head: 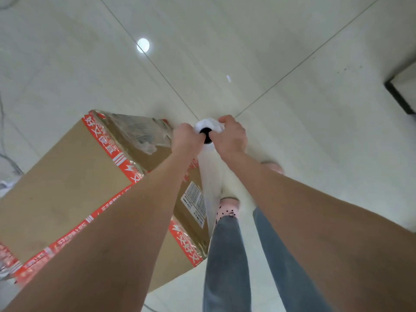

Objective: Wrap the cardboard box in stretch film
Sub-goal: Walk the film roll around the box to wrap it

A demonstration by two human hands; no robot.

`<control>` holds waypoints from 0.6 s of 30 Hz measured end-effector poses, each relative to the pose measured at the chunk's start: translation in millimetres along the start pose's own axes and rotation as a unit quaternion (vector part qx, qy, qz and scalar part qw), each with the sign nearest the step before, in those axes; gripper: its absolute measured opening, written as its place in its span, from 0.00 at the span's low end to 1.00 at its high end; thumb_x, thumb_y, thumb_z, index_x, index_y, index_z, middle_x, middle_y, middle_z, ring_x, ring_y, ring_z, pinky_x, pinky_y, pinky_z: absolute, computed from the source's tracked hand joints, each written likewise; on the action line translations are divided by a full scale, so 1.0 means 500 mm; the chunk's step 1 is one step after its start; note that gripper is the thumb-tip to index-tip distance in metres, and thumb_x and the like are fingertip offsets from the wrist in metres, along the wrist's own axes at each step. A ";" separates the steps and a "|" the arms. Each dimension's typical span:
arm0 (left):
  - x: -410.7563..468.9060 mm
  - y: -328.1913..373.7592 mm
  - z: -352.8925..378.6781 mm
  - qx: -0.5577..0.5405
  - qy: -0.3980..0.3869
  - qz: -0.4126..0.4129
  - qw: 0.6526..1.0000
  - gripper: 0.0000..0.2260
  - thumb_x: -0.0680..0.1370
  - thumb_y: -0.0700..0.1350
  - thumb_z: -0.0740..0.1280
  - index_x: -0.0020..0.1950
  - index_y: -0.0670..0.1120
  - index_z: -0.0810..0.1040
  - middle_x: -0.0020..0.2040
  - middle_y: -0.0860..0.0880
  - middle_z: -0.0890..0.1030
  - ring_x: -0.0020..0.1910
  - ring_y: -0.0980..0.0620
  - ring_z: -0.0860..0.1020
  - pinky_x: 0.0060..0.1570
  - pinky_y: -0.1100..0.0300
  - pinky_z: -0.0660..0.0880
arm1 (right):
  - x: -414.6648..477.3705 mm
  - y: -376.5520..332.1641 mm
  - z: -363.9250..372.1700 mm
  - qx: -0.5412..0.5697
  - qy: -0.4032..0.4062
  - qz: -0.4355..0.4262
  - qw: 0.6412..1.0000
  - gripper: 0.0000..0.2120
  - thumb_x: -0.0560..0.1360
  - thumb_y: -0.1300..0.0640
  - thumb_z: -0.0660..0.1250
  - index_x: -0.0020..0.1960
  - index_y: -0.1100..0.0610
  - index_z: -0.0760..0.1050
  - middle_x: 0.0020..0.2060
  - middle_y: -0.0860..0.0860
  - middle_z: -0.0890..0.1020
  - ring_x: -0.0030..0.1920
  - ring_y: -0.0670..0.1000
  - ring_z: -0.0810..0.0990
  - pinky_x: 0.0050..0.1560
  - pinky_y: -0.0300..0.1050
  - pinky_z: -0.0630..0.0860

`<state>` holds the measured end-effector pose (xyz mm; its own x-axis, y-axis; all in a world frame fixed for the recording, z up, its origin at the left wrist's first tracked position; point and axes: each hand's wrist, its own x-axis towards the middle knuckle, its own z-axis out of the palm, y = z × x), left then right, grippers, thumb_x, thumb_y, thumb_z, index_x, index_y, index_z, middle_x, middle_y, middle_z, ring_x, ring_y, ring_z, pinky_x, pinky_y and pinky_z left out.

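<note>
A large cardboard box (67, 176) with red printed tape stands on the floor at the left. Clear stretch film (139, 134) covers its far side, wrinkled and shiny. The film roll (208, 128) stands upright beside the box's right corner, seen from above as a white ring round a dark core. My left hand (185, 137) grips the roll's left side and my right hand (230, 135) grips its right side. A sheet of film (208, 188) runs down from the roll along the box's right face, over a white label (194, 202).
Pale tiled floor (292, 109) stretches all round. My legs in grey trousers and pink shoes (227, 208) stand right of the box. A dark-edged wall base or step (398, 95) sits at the far right. Cables (6, 158) lie at the left edge.
</note>
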<state>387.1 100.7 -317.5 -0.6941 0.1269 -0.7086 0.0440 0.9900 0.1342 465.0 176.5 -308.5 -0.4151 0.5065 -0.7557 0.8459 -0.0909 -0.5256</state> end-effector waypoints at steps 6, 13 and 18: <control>0.015 -0.013 -0.027 0.002 -0.016 -0.034 0.999 0.09 0.76 0.45 0.64 0.49 0.39 0.76 0.35 0.49 0.74 0.36 0.48 0.73 0.29 0.60 0.65 | 0.024 -0.046 0.013 -0.026 -0.054 -0.010 0.998 0.18 0.74 0.57 0.65 0.64 0.51 0.73 0.56 0.52 0.79 0.54 0.54 0.78 0.45 0.41 0.70; 0.013 0.037 -0.039 0.059 -0.028 0.013 0.998 0.07 0.75 0.37 0.62 0.50 0.39 0.77 0.51 0.40 0.80 0.52 0.41 0.78 0.40 0.57 0.68 | 0.034 -0.050 -0.002 -0.094 -0.069 -0.013 0.993 0.17 0.74 0.62 0.61 0.61 0.54 0.76 0.56 0.53 0.80 0.56 0.57 0.78 0.53 0.46 0.73; 0.011 0.041 -0.042 0.051 -0.048 -0.010 0.998 0.10 0.75 0.37 0.61 0.54 0.39 0.77 0.53 0.40 0.80 0.53 0.41 0.78 0.40 0.57 0.69 | 0.037 -0.063 0.001 -0.119 -0.093 -0.005 0.989 0.21 0.72 0.61 0.60 0.65 0.52 0.75 0.59 0.54 0.80 0.58 0.57 0.78 0.55 0.48 0.75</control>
<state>369.0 120.3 -304.0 -0.6241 0.1070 -0.7740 0.1064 0.9930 0.0515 430.7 188.1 -306.2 -0.4595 0.3385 -0.8211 0.8871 0.1288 -0.4433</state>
